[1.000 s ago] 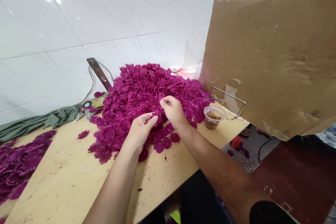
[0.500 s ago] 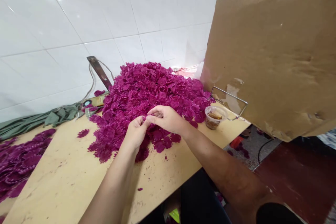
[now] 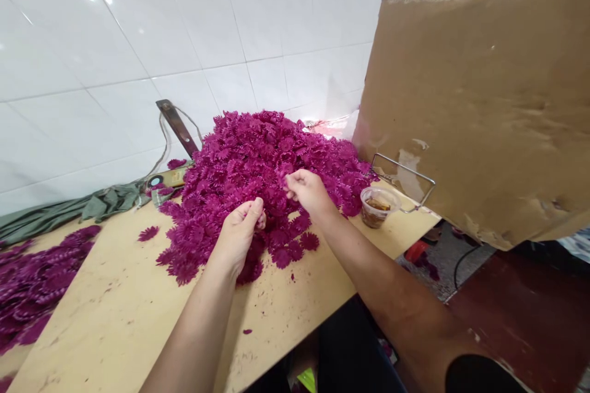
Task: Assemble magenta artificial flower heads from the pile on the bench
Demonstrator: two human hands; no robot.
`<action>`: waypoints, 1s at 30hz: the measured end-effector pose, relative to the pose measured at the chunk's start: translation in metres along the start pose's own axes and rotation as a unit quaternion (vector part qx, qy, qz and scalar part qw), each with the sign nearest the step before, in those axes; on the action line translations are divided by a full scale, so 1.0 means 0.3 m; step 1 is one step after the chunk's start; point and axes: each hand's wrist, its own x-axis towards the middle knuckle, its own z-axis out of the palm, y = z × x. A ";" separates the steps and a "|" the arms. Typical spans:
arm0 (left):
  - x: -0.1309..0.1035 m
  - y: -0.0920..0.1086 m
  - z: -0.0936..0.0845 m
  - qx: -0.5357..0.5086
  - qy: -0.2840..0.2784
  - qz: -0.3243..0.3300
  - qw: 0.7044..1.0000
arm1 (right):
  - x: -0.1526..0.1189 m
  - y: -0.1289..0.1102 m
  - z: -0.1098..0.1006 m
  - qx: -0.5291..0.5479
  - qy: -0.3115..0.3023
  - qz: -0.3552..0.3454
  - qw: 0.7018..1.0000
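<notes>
Flowers (image 3: 244, 135) sit in a big purple heap (image 3: 203, 221) on the counter (image 3: 115, 307), up close to the white wall (image 3: 184, 31). They look flat, with pointy edges.

The two hands have just come apart. Half a second ago their tips meet in front of the heap; now there is a gap between them. The right hand (image 3: 311, 191) is now up over the front of the heap, on its right side. Its grip is closed, and it seems to pinch one pale flower (image 3: 283, 173) by the tips, though that bit is blurry. The left hand (image 3: 237, 236) stays low at the front of the heap. Its grip is closed too, thumb on curled fingers, but I cannot tell if something small is inside. To me, this means the hands are done touching for now, and each one is busy alone.

Right of the heap is a clear cup (image 3: 372, 218) with brown stuff in it. A wire (image 3: 405, 168) is just past the cup, near a big brown box (image 3: 474, 104). Left of the heap lie one loose flower (image 3: 148, 233), a green cloth (image 3: 69, 216) and more purple bits (image 3: 50, 285).
</notes>
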 end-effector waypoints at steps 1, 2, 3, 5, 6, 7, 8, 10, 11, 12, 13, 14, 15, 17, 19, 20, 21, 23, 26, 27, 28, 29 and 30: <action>0.006 0.003 -0.004 0.032 0.013 0.014 0.999 | 0.009 0.000 -0.009 -0.006 0.024 0.008 1.000; 0.012 0.006 -0.007 0.070 0.035 0.028 0.997 | 0.014 0.002 -0.017 -0.017 0.034 0.006 0.999; 0.020 0.008 -0.008 0.110 0.064 0.045 0.991 | 0.015 0.006 -0.024 -0.031 0.029 -0.006 0.999; 0.034 0.013 -0.005 0.179 0.128 0.085 0.972 | 0.003 0.017 -0.033 -0.061 -0.002 -0.045 0.997; 0.038 0.015 0.000 0.197 0.148 0.103 0.964 | -0.008 0.022 -0.034 -0.071 -0.019 -0.062 0.995; 0.041 0.016 0.007 0.200 0.152 0.113 0.961 | -0.019 0.026 -0.033 -0.079 -0.036 -0.076 0.993; 0.041 0.018 0.016 0.189 0.138 0.111 0.966 | -0.031 0.028 -0.030 -0.082 -0.053 -0.087 0.991; 0.035 0.021 0.033 0.131 0.067 0.068 0.987 | -0.051 0.027 -0.023 -0.072 -0.088 -0.101 0.988; 0.031 0.024 0.041 0.091 0.031 0.036 0.995 | -0.058 0.024 -0.020 -0.060 -0.107 -0.106 0.987; 0.026 0.027 0.046 0.051 0.002 0.004 0.999 | -0.063 0.021 -0.018 -0.046 -0.126 -0.109 0.985; 0.021 0.031 0.050 0.012 -0.015 -0.027 0.999 | -0.067 0.017 -0.017 -0.034 -0.143 -0.109 0.983; 0.017 0.036 0.052 -0.025 -0.020 -0.052 0.998 | -0.070 0.013 -0.018 -0.025 -0.159 -0.106 0.981; 0.014 0.040 0.052 -0.060 -0.016 -0.071 0.996 | -0.073 0.011 -0.020 -0.020 -0.173 -0.101 0.980; 0.012 0.047 0.052 -0.116 0.004 -0.091 0.989 | -0.077 0.008 -0.026 -0.017 -0.187 -0.090 0.978; 0.014 0.048 0.051 -0.143 0.023 -0.080 0.986 | -0.081 0.007 -0.031 -0.017 -0.190 -0.089 0.977; 0.016 0.046 0.051 -0.146 0.028 -0.068 0.987 | -0.083 0.008 -0.033 -0.021 -0.187 -0.092 0.978; 0.019 0.044 0.050 -0.143 0.030 -0.056 0.988 | -0.085 0.009 -0.033 -0.028 -0.182 -0.094 0.978; 0.024 0.038 0.050 -0.132 0.036 -0.032 0.990 | -0.087 0.012 -0.032 -0.040 -0.180 -0.089 0.979; 0.027 0.037 0.053 -0.111 0.039 -0.012 0.993 | -0.091 0.014 -0.024 -0.030 -0.176 -0.075 0.981; 0.027 0.039 0.055 -0.102 0.038 -0.010 0.994 | -0.093 0.013 -0.021 -0.018 -0.176 -0.070 0.982; 0.026 0.042 0.057 -0.094 0.036 -0.009 0.995 | -0.095 0.012 -0.018 -0.002 -0.179 -0.065 0.982; 0.026 0.045 0.058 -0.087 0.034 -0.008 0.996 | -0.097 0.009 -0.016 0.015 -0.183 -0.058 0.981; 0.025 0.048 0.058 -0.082 0.033 -0.008 0.996 | -0.098 0.006 -0.014 0.029 -0.189 -0.049 0.980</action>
